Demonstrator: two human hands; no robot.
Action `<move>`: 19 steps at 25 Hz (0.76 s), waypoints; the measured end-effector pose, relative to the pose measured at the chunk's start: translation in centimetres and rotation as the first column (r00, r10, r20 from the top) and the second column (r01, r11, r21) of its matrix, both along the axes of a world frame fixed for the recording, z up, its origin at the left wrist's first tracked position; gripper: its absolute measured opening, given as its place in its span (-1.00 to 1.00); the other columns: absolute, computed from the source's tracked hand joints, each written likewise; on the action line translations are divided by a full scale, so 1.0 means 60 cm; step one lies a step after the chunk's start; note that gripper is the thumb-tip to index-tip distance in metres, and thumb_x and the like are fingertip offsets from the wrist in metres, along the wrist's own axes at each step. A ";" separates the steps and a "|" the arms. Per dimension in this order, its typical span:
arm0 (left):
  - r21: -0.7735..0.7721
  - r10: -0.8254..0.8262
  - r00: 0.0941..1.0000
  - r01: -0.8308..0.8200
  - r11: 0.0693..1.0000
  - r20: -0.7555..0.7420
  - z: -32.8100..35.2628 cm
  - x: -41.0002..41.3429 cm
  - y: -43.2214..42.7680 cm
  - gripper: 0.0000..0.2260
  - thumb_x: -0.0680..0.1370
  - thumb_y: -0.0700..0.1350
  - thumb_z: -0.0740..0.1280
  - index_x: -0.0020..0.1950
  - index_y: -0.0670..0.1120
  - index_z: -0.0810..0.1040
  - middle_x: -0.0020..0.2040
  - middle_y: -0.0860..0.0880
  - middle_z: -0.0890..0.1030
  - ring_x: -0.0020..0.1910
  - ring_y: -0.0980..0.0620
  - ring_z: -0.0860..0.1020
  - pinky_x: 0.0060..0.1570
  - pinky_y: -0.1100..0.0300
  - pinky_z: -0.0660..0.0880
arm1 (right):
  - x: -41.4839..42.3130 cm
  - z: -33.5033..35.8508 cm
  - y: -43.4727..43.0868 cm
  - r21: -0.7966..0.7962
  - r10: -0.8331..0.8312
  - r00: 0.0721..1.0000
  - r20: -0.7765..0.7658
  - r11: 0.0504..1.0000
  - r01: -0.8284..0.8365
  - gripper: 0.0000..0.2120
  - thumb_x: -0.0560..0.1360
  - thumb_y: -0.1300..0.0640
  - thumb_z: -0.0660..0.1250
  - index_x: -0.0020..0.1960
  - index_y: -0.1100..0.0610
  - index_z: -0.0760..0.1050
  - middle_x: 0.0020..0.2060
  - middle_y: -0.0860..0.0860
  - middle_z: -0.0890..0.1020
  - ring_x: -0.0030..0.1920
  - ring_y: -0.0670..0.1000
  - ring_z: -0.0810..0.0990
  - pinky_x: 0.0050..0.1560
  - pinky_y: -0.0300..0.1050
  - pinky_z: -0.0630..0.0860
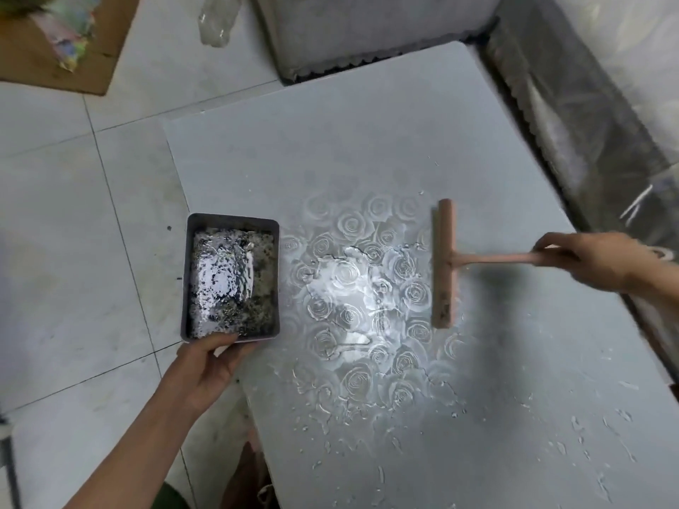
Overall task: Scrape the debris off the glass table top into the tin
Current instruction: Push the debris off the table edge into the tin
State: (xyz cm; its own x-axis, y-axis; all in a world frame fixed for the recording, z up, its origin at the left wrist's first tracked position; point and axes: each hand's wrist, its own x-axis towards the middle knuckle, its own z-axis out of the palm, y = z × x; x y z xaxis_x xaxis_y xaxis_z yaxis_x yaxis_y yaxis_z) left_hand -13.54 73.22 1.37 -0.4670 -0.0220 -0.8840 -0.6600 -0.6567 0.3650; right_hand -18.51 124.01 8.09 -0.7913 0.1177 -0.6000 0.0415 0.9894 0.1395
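Frosted grey glass tabletop [330, 159], embossed rose pattern in the middle glaring white under the light, pale tiled floor [73, 251] around it. Cardboard [55, 60] and a clear plastic bottle [216, 20] on the floor up top, both cropped. Whitish debris [323, 405] in wet-looking flecks over the near half. Rectangular metal tin [230, 277] straddling the tabletop's left edge, full of dark speckled gunk and shiny liquid. Left hand [209, 365] gripping its near rim, thumb on top, fingers tucked under and hidden. Right hand [588, 259] blurry, fingers curled round the handle of a pink T-shaped scraper [444, 266], blade on the glass just right of the roses. Can't tell what the plastic-wrapped grey thing [588, 104] at right is.
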 end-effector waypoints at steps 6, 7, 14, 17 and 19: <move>-0.015 0.052 0.999 -0.051 0.999 0.002 -0.005 0.007 -0.051 -0.74 0.52 -0.46 0.12 0.11 -0.26 0.48 -0.12 -0.15 0.69 -0.24 -0.12 0.69 -0.32 0.07 0.64 | -0.011 -0.029 -0.086 -0.067 0.085 0.996 0.033 0.994 -0.082 -0.83 0.61 0.01 0.14 0.17 -0.10 0.40 -0.09 -0.06 0.58 -0.11 0.05 0.52 -0.07 -0.07 0.33; -0.018 0.056 0.998 -0.056 0.998 0.009 -0.007 0.009 -0.058 -0.75 0.53 -0.45 0.13 0.12 -0.27 0.47 -0.08 -0.17 0.68 -0.25 -0.11 0.69 -0.28 0.08 0.64 | -0.007 -0.032 -0.091 -0.091 0.101 0.995 -0.009 0.991 -0.101 -0.83 0.62 -0.03 0.12 0.17 -0.11 0.41 -0.06 -0.06 0.60 -0.09 0.05 0.54 -0.06 -0.07 0.32; -0.075 0.121 0.992 -0.119 0.990 0.025 -0.014 0.021 -0.122 -0.83 0.55 -0.44 0.12 -0.03 -0.28 0.48 -0.19 -0.15 0.67 -0.31 -0.08 0.68 -0.20 0.09 0.62 | 0.044 0.003 -0.019 -0.025 -0.067 0.998 0.011 0.997 0.067 -0.86 0.55 -0.17 0.19 0.03 -0.18 0.47 -0.37 -0.20 0.54 -0.34 -0.09 0.53 -0.23 -0.09 0.45; -0.114 0.174 0.983 -0.166 0.979 0.062 -0.043 0.031 -0.147 -0.85 0.56 -0.41 0.14 -0.12 -0.27 0.47 -0.27 -0.15 0.67 -0.32 -0.11 0.68 -0.16 0.09 0.61 | 0.061 -0.041 -0.082 -0.115 -0.022 0.998 0.052 0.993 0.028 -0.88 0.59 -0.11 0.16 0.08 -0.18 0.43 -0.26 -0.19 0.56 -0.28 -0.07 0.51 -0.16 -0.09 0.38; -0.116 0.215 0.974 -0.206 0.972 0.070 -0.058 0.037 -0.156 -0.84 0.56 -0.40 0.15 -0.14 -0.25 0.46 -0.18 -0.15 0.64 -0.23 -0.14 0.66 -0.19 0.09 0.62 | 0.057 -0.054 -0.105 -0.177 -0.014 1.000 0.003 0.984 0.014 -0.86 0.59 -0.09 0.17 0.10 -0.16 0.44 -0.22 -0.16 0.57 -0.24 0.00 0.53 -0.09 -0.06 0.42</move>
State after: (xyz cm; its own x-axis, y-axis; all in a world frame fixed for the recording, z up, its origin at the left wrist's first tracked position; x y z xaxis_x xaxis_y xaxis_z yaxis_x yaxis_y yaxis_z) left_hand -11.34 63.88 -2.09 -0.3680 -0.2088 -0.9061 -0.5418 -0.7438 0.3914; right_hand -15.09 117.72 4.87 -0.7893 0.0203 -0.6137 0.0553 0.9977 -0.0381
